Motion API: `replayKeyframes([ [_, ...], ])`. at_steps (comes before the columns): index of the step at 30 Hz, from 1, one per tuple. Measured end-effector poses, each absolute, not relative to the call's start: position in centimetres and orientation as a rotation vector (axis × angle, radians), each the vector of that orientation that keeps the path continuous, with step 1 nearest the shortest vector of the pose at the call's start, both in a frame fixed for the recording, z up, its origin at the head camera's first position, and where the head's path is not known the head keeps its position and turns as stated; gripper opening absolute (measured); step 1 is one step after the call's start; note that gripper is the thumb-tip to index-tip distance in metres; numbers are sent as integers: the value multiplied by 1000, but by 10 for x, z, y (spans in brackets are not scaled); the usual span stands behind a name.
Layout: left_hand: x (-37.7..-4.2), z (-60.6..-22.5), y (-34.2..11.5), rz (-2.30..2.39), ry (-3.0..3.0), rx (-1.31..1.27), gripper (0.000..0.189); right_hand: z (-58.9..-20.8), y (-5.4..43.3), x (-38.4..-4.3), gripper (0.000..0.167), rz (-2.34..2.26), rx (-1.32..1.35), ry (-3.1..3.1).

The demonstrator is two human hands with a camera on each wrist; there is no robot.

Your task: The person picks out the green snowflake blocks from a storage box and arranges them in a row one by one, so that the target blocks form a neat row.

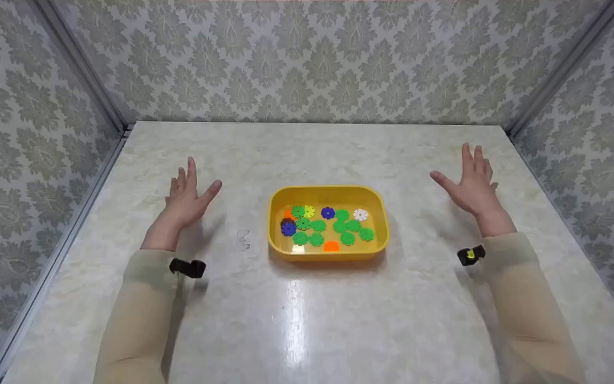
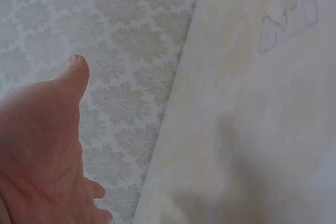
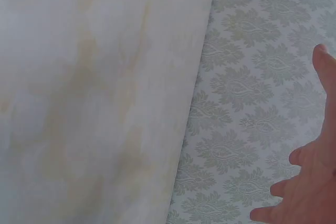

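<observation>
- Discs [image 1: 317, 226] lie in the tub [image 1: 328, 256] on the bench [image 1: 232, 325].
- I see left hand [image 1: 183, 207] left of tub, fingers apart.
- Right hand [image 1: 475, 191]: right of tub, fingers apart.

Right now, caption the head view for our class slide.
Open left hand and right hand flank a yellow tray of mostly green notched discs.

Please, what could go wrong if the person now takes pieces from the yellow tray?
One blue disc overlaps a dark disc, so both might come up together. The white disc seems to lie flat and might be hard to pinch. A bump from the left hand or right hand could slide the yellow tray on the glossy table.
</observation>
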State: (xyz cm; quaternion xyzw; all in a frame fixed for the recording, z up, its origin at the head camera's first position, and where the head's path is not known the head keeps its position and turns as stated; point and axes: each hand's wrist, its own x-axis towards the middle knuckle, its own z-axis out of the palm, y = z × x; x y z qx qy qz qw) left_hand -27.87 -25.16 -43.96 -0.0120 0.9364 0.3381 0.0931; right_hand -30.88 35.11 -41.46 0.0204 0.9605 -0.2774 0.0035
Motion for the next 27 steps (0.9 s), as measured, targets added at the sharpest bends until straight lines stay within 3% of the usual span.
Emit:
replayKeyframes([
  [7, -272, -440, -230, 1428, 2658, -52, 103, -410, 333, -304, 94, -1346, -54, 2988],
  [13, -262, -436, -211, 1939, 2333, -138, 84, -413, 307, -298, 72, -1883, -136, 2798],
  [18, -259, -435, -197, 2141, 2079, -212, 79, -414, 284, -296, 54, -2273, -158, 2516],
  [27, -256, -446, -181, 2151, 1831, -200, 71, -416, 237, -293, 53, -2302, -296, 2250],
])
